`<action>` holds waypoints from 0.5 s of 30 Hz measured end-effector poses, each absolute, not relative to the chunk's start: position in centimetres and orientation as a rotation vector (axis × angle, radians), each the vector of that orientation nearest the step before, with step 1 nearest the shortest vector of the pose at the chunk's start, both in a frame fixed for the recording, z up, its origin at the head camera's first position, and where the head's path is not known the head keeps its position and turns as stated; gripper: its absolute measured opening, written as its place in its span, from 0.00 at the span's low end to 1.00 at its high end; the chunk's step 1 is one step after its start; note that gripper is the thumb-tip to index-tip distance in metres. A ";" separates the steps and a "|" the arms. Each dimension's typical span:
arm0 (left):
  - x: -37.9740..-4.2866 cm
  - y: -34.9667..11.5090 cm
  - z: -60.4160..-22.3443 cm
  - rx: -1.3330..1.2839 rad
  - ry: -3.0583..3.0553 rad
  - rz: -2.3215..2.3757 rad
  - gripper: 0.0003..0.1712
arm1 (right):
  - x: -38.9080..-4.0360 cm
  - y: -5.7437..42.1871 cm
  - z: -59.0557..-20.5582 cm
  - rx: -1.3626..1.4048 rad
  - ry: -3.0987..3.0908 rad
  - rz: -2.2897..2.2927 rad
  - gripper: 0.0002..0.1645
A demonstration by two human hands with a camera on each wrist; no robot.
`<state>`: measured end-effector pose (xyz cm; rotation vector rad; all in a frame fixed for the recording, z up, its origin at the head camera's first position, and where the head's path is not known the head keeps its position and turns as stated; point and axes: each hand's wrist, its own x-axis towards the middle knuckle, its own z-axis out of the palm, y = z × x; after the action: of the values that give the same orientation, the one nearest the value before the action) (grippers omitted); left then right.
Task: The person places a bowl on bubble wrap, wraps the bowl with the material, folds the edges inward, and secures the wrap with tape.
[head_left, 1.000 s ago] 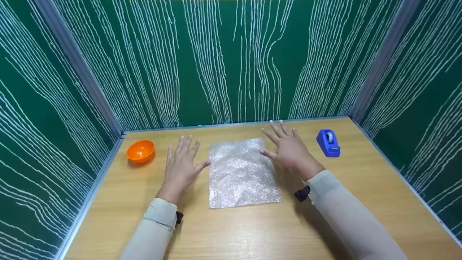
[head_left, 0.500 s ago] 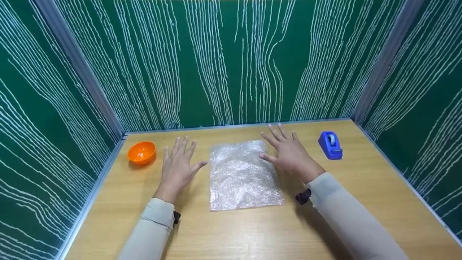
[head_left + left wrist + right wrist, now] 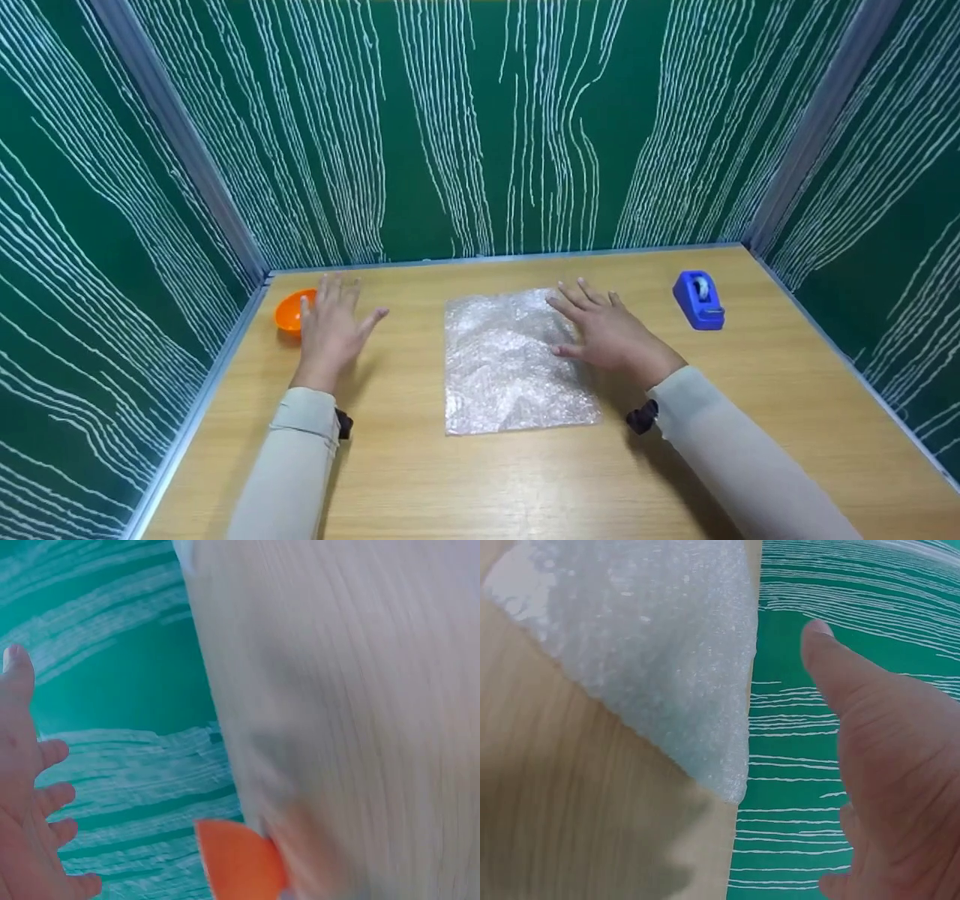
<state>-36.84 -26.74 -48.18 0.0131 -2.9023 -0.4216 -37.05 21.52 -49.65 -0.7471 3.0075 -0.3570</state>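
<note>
My left hand [image 3: 330, 337], fingers spread, is over the table's left side and overlaps the right part of an orange bowl [image 3: 291, 313] in the head view. In the left wrist view the bowl [image 3: 238, 862] shows low in the picture, apart from the hand [image 3: 30, 795]. A sheet of clear bubble wrap [image 3: 514, 367] lies flat in the middle of the table. Above its right edge hovers my right hand [image 3: 611, 334], fingers spread and holding nothing. The right wrist view has the bubble wrap [image 3: 645, 637] to the left of the thumb [image 3: 840, 664].
A blue tape dispenser [image 3: 699, 301] with a roll of tape stands at the back right of the wooden table [image 3: 525, 487]. Green walls [image 3: 442, 135] with white wavy lines enclose the table at the back and both sides.
My left hand has moved left, away from the bubble wrap and over to the bowl. The right hand is slightly lower in the view, still by the wrap's right edge.
</note>
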 end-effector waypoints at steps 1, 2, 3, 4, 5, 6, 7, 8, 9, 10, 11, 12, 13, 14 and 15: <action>-37.0 -27.3 -48.3 0.041 -2.905 -0.433 0.54 | -37.0 21.6 -49.8 -0.756 2.997 -0.349 0.60; -37.2 -27.8 -48.5 0.071 -2.903 -0.441 0.55 | -37.0 21.7 -50.0 -0.770 2.986 -0.344 0.61; -37.4 -28.3 -48.6 0.104 -2.901 -0.454 0.55 | -36.9 21.8 -50.1 -0.778 2.971 -0.345 0.61; -37.6 -28.8 -48.7 0.138 -2.898 -0.463 0.56 | -36.8 21.8 -50.2 -0.777 2.953 -0.349 0.61; -37.8 -29.2 -48.9 0.168 -2.892 -0.466 0.57 | -36.6 21.9 -50.4 -0.775 2.934 -0.358 0.61; -38.1 -29.6 -49.1 0.193 -2.886 -0.476 0.58 | -36.5 22.0 -50.5 -0.770 2.915 -0.367 0.61; -38.3 -30.0 -49.2 0.213 -2.878 -0.489 0.59 | -36.3 22.2 -50.6 -0.761 2.897 -0.381 0.61; -38.6 -30.4 -49.4 0.236 -2.872 -0.497 0.59 | -36.2 22.3 -50.7 -0.748 2.879 -0.398 0.61; -38.9 -30.7 -49.5 0.258 -2.871 -0.508 0.60 | -36.1 22.4 -50.8 -0.729 2.861 -0.414 0.61; -39.1 -31.1 -49.7 0.281 -2.867 -0.523 0.60 | -36.0 22.5 -50.9 -0.716 2.846 -0.419 0.61; -39.3 -31.4 -49.8 0.307 -2.867 -0.554 0.60 | -35.9 22.6 -51.1 -0.706 2.832 -0.418 0.61; -39.5 -31.8 -49.9 0.332 -2.870 -0.587 0.59 | -35.9 22.7 -51.2 -0.703 2.818 -0.413 0.61; -39.7 -32.1 -50.0 0.354 -2.873 -0.614 0.58 | -35.8 22.8 -51.4 -0.702 2.806 -0.402 0.60; -39.9 -32.4 -50.1 0.376 -2.875 -0.636 0.57 | -35.8 22.9 -51.6 -0.703 2.792 -0.395 0.59; -40.0 -32.7 -50.2 0.390 -2.873 -0.651 0.56 | -35.8 22.9 -51.8 -0.710 2.777 -0.386 0.59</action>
<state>-39.96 -32.68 -50.25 0.3896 -2.8732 -0.6508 -35.80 22.92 -51.81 -0.7099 2.7774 -0.3862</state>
